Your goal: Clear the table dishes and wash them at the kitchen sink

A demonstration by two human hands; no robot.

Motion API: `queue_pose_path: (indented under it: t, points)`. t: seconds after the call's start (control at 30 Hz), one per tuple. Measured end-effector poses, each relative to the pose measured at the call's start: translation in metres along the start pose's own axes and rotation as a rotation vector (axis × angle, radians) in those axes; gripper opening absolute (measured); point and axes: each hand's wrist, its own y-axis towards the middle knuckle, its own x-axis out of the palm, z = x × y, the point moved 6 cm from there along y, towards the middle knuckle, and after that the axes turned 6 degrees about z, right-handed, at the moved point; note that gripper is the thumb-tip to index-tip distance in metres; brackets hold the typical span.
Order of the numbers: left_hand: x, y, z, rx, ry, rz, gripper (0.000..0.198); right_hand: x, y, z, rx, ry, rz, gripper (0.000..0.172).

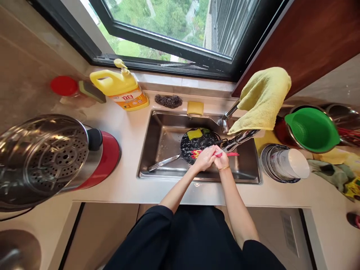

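Gripping a bundle of chopsticks, both hands meet over the sink.

- Left hand: fingers curled shut around the bundle, knuckles up, pressed against the other hand.
- Right hand: also closed on the bundle, touching the left hand; thin gold bracelet on the wrist.
- Chopsticks: bright red, thin, several held together and lying roughly level. Their middle is hidden inside the two fists. One set of ends pokes out past the left hand with yellowish tips; the other set runs out past the right hand, red all the way. Exact count cannot be told.
- Just beyond the hands: black pan, round, speckled with suds or droplets, lying in the sink. Its long metal handle runs off to the left of the left hand. Yellow sponge lies on the pan's far edge.
- Beyond and right of the right hand: chrome faucet, spout reaching in close to the chopstick ends. Yellow towel is draped over it.
- Well right of the right hand: stacked bowls on the counter, green colander behind them.
- Far beyond the left hand: yellow bottle by the window, steel wool near it.
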Motion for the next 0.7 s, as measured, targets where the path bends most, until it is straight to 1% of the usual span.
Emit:
queue_pose_path:
  t: [0.03, 0.1, 0.17, 0.23, 0.3, 0.37, 0.47, 0.57, 0.63, 0.7]
  points:
    - [-0.008, -0.01, -0.008, -0.026, 0.068, -0.004, 0.048, -0.002, 0.003, 0.002, 0.055, 0.011, 0.005, 0.026]
    - [-0.023, -0.029, -0.026, -0.131, 0.183, -0.017, 0.049, -0.004, 0.008, 0.007, 0.151, 0.032, 0.012, 0.023]
    - [-0.03, -0.042, -0.04, -0.231, 0.243, -0.073, 0.047, -0.003, 0.013, 0.016, 0.214, 0.074, 0.018, 0.019]
    - [-0.03, -0.051, -0.048, -0.3, 0.287, -0.162, 0.04, -0.001, 0.02, 0.024, 0.196, 0.149, 0.089, 0.018]
    - [-0.027, -0.056, -0.049, -0.357, 0.352, -0.236, 0.036, 0.0, 0.026, 0.029, 0.119, 0.222, 0.205, 0.023]
    - [-0.027, -0.06, -0.048, -0.394, 0.418, -0.263, 0.035, 0.003, 0.029, 0.03, 0.044, 0.27, 0.267, 0.029]
    - [-0.038, -0.069, -0.047, -0.416, 0.491, -0.291, 0.036, 0.007, 0.032, 0.028, 0.003, 0.3, 0.243, 0.036]
    - [-0.053, -0.082, -0.051, -0.425, 0.534, -0.326, 0.036, 0.01, 0.033, 0.027, 0.07, 0.273, 0.141, 0.049]
    - [-0.062, -0.088, -0.053, -0.433, 0.517, -0.303, 0.034, 0.015, 0.033, 0.026, 0.088, 0.253, 0.051, 0.055]
    - [-0.066, -0.092, -0.054, -0.447, 0.421, -0.228, 0.032, 0.017, 0.034, 0.022, 0.007, 0.25, 0.002, 0.055]
